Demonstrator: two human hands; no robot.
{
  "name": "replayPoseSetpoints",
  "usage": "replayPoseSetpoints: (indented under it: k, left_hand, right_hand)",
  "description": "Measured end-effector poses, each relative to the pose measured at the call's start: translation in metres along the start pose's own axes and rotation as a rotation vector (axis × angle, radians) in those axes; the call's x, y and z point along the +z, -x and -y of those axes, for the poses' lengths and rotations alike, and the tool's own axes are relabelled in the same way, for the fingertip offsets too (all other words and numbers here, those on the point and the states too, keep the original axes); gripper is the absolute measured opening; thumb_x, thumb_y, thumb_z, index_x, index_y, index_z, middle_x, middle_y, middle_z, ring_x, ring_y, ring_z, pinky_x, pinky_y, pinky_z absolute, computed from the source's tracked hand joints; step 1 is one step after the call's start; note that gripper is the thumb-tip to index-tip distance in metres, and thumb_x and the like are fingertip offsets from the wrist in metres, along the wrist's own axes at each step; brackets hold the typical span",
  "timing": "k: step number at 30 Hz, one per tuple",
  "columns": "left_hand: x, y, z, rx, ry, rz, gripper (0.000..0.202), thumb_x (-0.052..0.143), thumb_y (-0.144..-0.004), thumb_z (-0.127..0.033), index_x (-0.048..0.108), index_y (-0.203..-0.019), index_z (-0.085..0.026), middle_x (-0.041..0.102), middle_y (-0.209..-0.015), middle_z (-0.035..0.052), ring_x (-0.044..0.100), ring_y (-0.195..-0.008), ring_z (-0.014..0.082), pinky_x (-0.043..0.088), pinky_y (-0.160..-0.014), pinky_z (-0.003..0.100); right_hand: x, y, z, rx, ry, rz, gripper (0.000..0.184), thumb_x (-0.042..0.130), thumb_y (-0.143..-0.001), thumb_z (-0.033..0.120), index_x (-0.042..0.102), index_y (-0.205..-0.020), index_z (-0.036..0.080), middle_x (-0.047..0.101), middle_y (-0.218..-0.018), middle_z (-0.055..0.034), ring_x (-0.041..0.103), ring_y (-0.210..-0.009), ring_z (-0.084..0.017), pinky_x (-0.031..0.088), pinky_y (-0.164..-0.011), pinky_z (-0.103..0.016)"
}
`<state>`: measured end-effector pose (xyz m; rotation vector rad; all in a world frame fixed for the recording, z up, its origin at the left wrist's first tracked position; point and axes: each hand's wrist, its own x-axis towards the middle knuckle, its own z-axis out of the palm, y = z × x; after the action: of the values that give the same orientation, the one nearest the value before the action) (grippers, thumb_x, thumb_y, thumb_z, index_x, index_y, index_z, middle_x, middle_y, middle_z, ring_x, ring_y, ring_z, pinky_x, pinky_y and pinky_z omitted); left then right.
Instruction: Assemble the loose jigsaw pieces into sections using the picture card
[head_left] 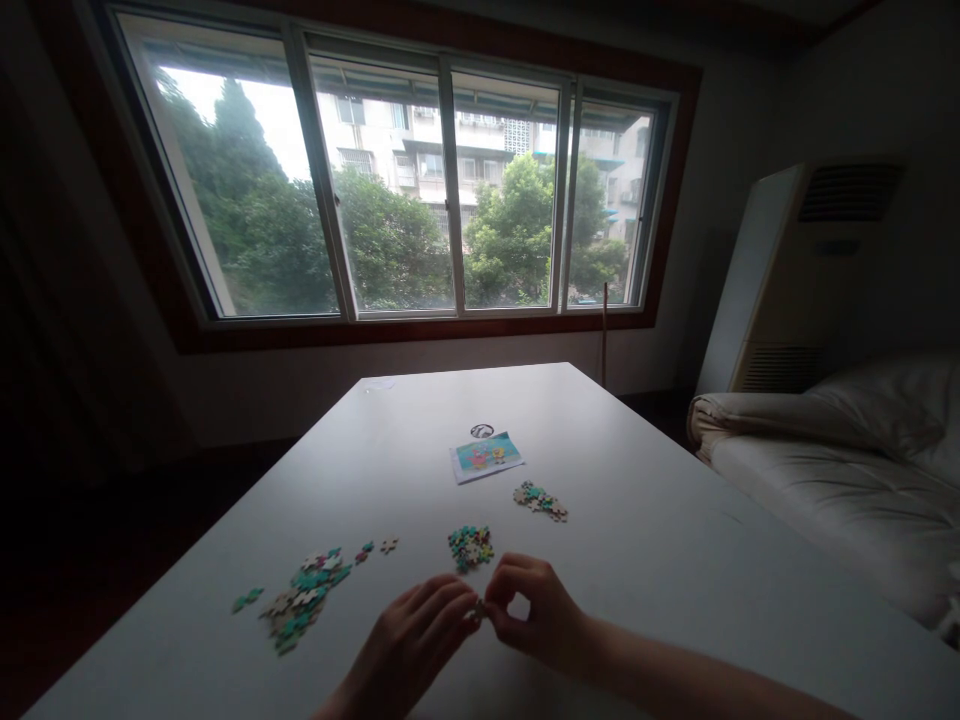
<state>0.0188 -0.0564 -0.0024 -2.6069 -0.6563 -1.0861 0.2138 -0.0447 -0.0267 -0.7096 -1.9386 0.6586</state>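
Observation:
My left hand [420,640] and my right hand [541,617] meet low in the middle of the view, above the white table. Between their fingertips is a small jigsaw piece [481,608], pinched from both sides; the fingers cover part of it. Just beyond the hands lies a tight cluster of jigsaw pieces [471,548] in green, yellow and dark colours. A larger loose pile of jigsaw pieces [304,598], teal and beige, spreads out to the left. Farther off on the right is a smaller pile of jigsaw pieces [541,501].
On the white table [637,480] lie a colourful picture card [487,457] and a round black-and-white item [482,431] behind it. Several stray pieces [388,545] sit near the left pile. A pale sofa [832,470] stands right of the table, and a wide window [450,190] is ahead.

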Motion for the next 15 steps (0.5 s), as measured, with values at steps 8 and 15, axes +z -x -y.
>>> replayPoseSetpoints:
  k: [8, 15]
  left_hand:
    - [-0.0006, -0.0019, 0.0, -0.032, 0.004, -0.02, 0.009, 0.05, -0.089, -0.019, 0.058, -0.095, -0.018, 0.067, -0.078, 0.0018, 0.064, -0.072, 0.0123, 0.054, -0.064, 0.021]
    - [-0.0021, -0.0025, -0.0001, -0.05, -0.004, -0.026, 0.009, 0.051, -0.089, -0.02, 0.059, -0.094, -0.017, 0.067, -0.078, 0.0022, 0.065, -0.072, 0.0128, 0.054, -0.064, 0.021]
  right_hand:
    - [-0.0013, 0.0006, 0.004, -0.019, 0.005, -0.007, 0.015, 0.055, -0.072, 0.009, 0.061, -0.081, 0.018, 0.058, -0.071, 0.0005, 0.054, -0.062, -0.01, 0.044, -0.06, -0.02]
    - [-0.0017, -0.0001, 0.0059, -0.014, -0.016, 0.033, 0.017, 0.059, -0.072, 0.013, 0.059, -0.088, 0.018, 0.061, -0.074, -0.0004, 0.057, -0.064, -0.011, 0.046, -0.061, -0.02]
